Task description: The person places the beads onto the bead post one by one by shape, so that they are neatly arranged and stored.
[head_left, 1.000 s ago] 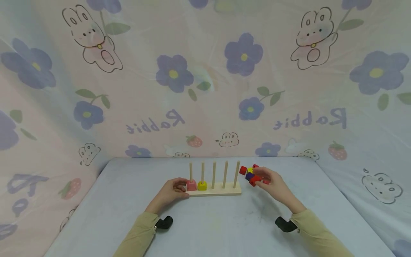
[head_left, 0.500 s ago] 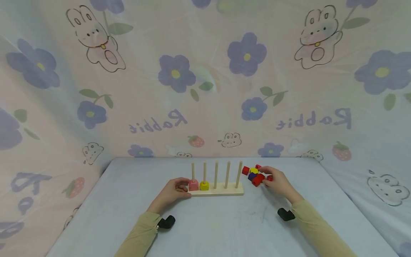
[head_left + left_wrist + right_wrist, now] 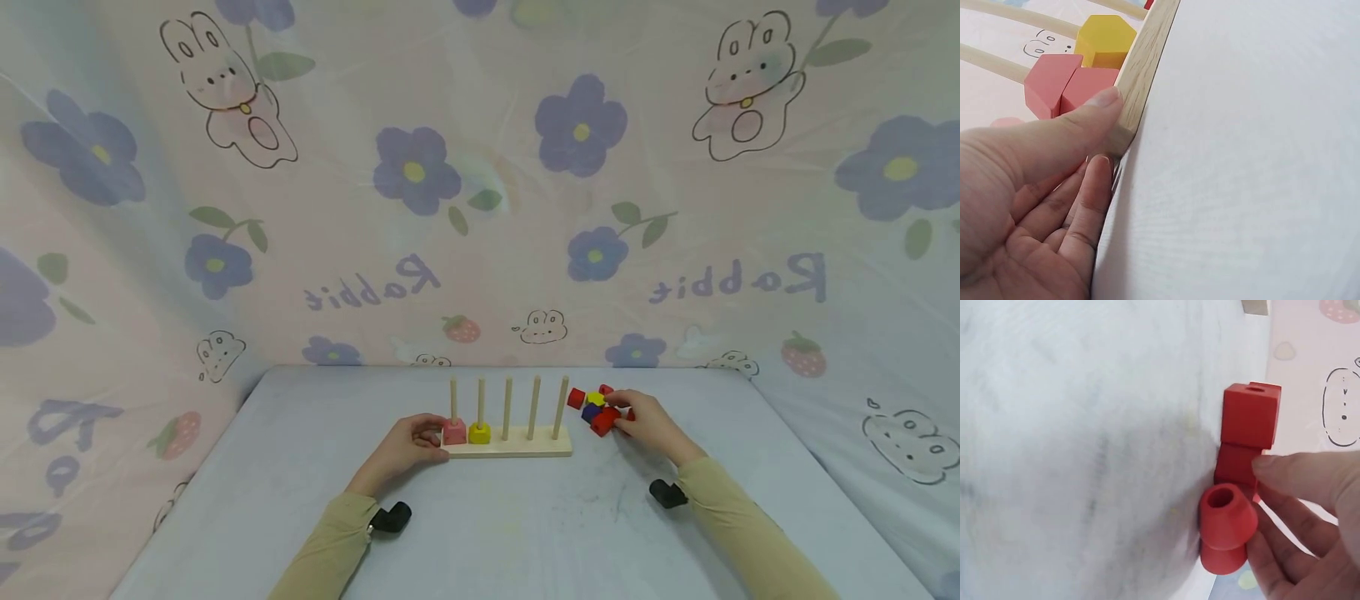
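Note:
A wooden peg board (image 3: 517, 450) with several upright pegs stands mid-table. A pink block (image 3: 453, 432) sits on its leftmost peg, a yellow block (image 3: 480, 433) on the one beside it. My left hand (image 3: 401, 446) grips the board's left end, thumb (image 3: 1100, 103) over the front edge and fingers curled at the end. To the right of the board, my right hand (image 3: 648, 421) is at a cluster of loose blocks. In the right wrist view, thumb and fingers pinch a red block (image 3: 1234, 462) lying between a red cube (image 3: 1249, 419) and a rounded red piece with a hole (image 3: 1229, 522).
Behind the red pieces lie a dark blue block (image 3: 591, 412), a yellow block (image 3: 596, 398) and a single red block (image 3: 576, 398) near the rightmost peg. A patterned curtain (image 3: 495, 250) rises behind the white table (image 3: 517, 525).
The head view has shifted slightly. My right hand has lowered in among the red blocks and its fingers have come to one of them. The left hand keeps its hold on the board.

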`<state>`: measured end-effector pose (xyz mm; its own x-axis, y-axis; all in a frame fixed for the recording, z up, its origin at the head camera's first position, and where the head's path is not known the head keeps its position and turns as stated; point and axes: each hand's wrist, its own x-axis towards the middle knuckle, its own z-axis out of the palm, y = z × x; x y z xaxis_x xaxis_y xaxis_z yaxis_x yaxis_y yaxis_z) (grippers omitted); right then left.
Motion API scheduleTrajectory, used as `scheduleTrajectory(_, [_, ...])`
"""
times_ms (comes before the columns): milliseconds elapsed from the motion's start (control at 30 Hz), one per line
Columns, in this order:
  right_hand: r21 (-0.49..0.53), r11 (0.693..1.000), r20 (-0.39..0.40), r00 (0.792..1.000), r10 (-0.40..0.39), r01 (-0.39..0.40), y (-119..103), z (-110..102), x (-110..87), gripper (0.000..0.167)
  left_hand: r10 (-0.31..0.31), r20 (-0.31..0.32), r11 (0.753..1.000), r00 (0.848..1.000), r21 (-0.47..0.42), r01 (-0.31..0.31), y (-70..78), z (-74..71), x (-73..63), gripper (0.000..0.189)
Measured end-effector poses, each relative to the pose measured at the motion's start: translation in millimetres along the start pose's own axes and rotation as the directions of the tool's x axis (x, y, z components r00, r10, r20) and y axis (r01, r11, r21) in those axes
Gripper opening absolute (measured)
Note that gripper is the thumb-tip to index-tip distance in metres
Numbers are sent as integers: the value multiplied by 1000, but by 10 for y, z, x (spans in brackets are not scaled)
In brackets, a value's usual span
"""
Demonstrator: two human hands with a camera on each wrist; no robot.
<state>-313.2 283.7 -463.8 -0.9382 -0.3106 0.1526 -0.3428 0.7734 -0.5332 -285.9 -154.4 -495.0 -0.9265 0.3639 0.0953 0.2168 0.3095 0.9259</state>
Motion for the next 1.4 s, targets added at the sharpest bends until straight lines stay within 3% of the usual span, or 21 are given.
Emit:
scheduleTrajectory(467, [-49,999,21,1000,-20,21,5,-33,19,32,-43,-3,999,999,20,44,-26,-18,12,52])
scheduleTrajectory(633, [-28,999,22,1000,-20,20,17,-30,0,31,-40,1,999,999,7,40,-42,-21,17,52])
scheduleTrajectory(867, [22,998,1,999,-54,54,39,-20,-53,31,11,23,1000,1000,-11,-11,-44,-27,18,52])
scheduleTrajectory(1067, [49,997,-6,998,-62,62,45,-26,-82,31,9,24,1000,1000,-6,-9,-32,-17,11,52])
scheduleTrajectory(1233, [50,998,-34,998,-47,49,37,-59,-90,29,8,15,1000,1000,-16,-8,-13,-3,5,52])
scheduleTrajectory(1400, [114,992,-93,995,-46,56,-95,-172,-75,31,7,17,1000,1000,-1,-7,-38,-13,16,52])
